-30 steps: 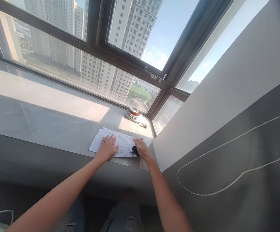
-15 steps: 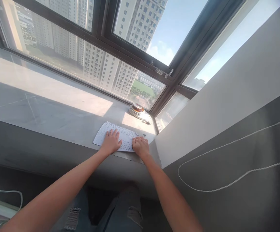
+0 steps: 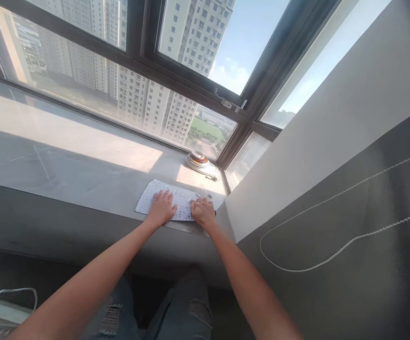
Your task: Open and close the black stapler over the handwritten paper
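A white sheet of paper (image 3: 150, 197) covered in small writing lies on the grey window sill (image 3: 66, 170) near its front edge. My left hand (image 3: 162, 208) rests flat on the middle of the sheet, fingers spread. My right hand (image 3: 202, 211) sits curled on the sheet's right end, fingers bent over a small dark thing that is almost wholly hidden. Two tiny pale bits (image 3: 208, 195) lie on the sill just beyond that hand.
A round stack of flat discs with an orange top (image 3: 198, 160) stands in the sill's far right corner by the window frame. A grey wall (image 3: 332, 141) with a looped bead cord (image 3: 332, 236) rises on the right. My knees (image 3: 187, 307) are below the sill.
My right hand has closed over the small dark object that showed beside it a second ago. The left hand has stayed flat on the paper. The view shifted slightly.
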Tool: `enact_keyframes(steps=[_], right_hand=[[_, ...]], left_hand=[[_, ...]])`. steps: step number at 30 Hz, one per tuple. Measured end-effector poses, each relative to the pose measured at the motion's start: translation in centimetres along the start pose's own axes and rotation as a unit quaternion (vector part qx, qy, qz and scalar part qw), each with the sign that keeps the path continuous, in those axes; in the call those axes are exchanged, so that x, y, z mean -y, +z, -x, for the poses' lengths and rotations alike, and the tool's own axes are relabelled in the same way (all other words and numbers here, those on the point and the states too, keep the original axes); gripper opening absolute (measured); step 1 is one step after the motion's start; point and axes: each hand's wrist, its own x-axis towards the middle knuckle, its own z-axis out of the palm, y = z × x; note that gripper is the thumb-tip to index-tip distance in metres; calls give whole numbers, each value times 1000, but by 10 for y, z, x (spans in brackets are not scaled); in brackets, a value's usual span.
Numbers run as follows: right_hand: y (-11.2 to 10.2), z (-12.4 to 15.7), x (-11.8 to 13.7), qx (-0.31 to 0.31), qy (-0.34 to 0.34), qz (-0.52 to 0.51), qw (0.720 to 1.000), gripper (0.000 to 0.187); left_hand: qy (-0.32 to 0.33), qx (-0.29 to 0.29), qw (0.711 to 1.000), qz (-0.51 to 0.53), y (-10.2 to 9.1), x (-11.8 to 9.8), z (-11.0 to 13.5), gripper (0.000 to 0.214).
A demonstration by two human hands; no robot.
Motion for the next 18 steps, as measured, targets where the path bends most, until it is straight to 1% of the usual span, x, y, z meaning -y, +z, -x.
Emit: enact_keyframes(steps=[3, 5, 7, 9, 11, 14, 16, 18], right_hand=[[-11, 10, -22, -8, -58, -113, 992, 50], [-18, 21, -42, 12, -97, -165, 981, 50], [-22, 31, -59, 32, -112, -190, 975, 48], [-20, 37, -70, 32, -91, -194, 976, 53], [-14, 40, -73, 10, -49, -185, 981, 60], [-2, 40, -69, -64, 22, -177, 982, 62], [3, 41, -66, -105, 54, -177, 977, 62], [4, 45, -66, -136, 79, -180, 971, 61]], left_hand=[[0, 6, 1000, -2, -1, 0, 0, 64], [1, 9, 1000, -6, -2, 0, 1, 64], [3, 11, 1000, -11, -4, -1, 1, 65], [3, 17, 1000, -14, -7, -2, 2, 65], [-1, 24, 1000, -16, -10, -3, 2, 65], [-3, 26, 1000, -12, -10, -3, 1, 64], [0, 25, 1000, -8, -9, -3, 1, 66], [0, 28, 1000, -7, -7, -2, 1, 69]])
